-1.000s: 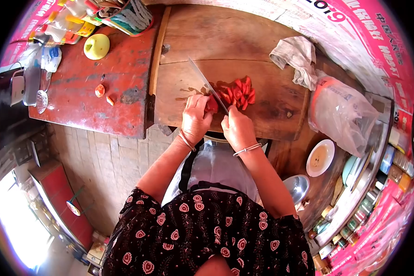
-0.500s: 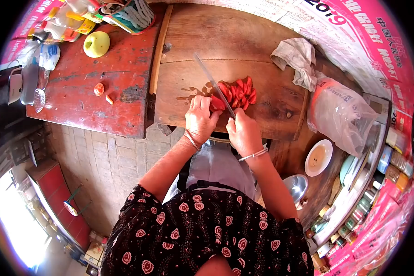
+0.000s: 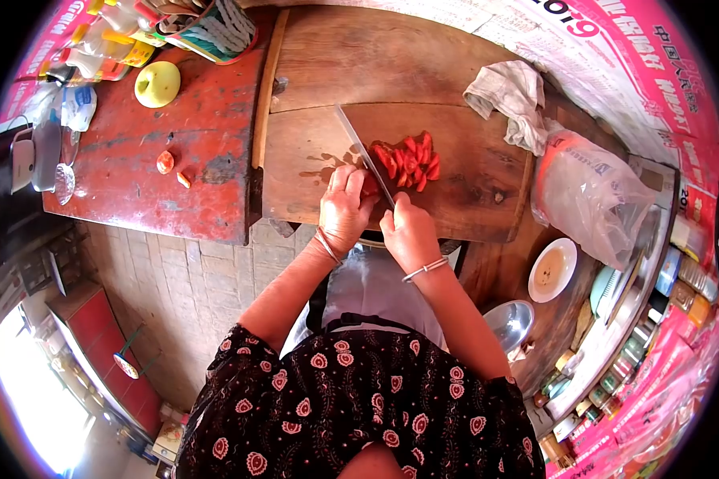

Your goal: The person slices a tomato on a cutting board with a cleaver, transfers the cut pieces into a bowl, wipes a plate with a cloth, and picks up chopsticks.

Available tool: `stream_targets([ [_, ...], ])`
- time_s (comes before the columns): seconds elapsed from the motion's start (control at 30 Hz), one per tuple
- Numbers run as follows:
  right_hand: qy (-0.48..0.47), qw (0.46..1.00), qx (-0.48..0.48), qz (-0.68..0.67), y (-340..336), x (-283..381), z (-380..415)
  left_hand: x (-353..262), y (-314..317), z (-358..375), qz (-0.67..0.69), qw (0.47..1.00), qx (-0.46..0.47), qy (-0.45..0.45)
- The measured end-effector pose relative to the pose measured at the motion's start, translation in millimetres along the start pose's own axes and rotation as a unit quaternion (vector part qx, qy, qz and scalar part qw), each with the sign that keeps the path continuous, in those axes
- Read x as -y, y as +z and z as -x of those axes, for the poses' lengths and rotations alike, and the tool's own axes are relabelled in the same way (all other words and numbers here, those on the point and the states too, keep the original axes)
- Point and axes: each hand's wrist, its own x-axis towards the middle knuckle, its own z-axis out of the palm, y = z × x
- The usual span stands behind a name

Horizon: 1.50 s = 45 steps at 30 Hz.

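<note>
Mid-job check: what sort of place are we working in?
Most likely a home kitchen: a knife is at work beside sliced red pieces on a wooden board, bottles crowd the far left corner, and a white bowl sits at right.

A yellow-green apple [image 3: 157, 85] lies on the red table [image 3: 136, 144]. A crumpled cloth [image 3: 505, 94] is just beside a plastic bag [image 3: 591, 195], and near this bag there is a white bowl [image 3: 566, 259].

- Top [image 3: 339, 399], bottom centre: black fabric; repeating pink-and-white rounded motifs between fine dotted lines.
- Sleeves [image 3: 494, 393]: short, loose, matching print.
- Right-wrist bangle [image 3: 425, 270]: rounded, silvery.
- Left-wrist bangle [image 3: 325, 244]: slim.
- Lower garment [image 3: 379, 291], centre: pale grey.
</note>
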Motion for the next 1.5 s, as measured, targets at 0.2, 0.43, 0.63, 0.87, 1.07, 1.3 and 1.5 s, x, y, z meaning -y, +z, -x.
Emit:
stream_targets([
  [0.2,-0.003,0.997,0.015,0.072,7.3,5.9,-5.5,3.1,1.2,0.6,0.006,1.0,-0.008,0.006],
  [0.43,-0.013,0.996,-0.006,0.091,-3.9,-12.5,14.2,-1.2,-4.7,-0.6,-0.023,0.998,-0.032,0.042],
  [0.63,-0.007,0.999,-0.01,0.048,-8.5,-10.4,8.7,1.2,-5.1,-2.3,-0.039,0.997,-0.035,0.058],
  [0.87,0.031,0.999,-0.015,-0.018,-4.2,-7.5,14.5,-3.5,-6.0,-4.3,-0.032,0.998,-0.038,0.047],
  [1.07,0.02,0.999,-0.033,0.022,3.9,-0.6,0.0,-1.9,-0.3,-4.3,-0.049,0.997,-0.043,0.05],
  [1.3,0.003,0.995,-0.016,0.099,-3.2,-7.2,-10.0,-0.9,1.4,-3.5,-0.065,0.995,-0.056,0.046],
  [1.5,-0.016,0.999,-0.025,0.02,-19.4,-9.2,-8.6,1.6,-1.3,-3.1,-0.019,0.997,-0.057,0.043],
])
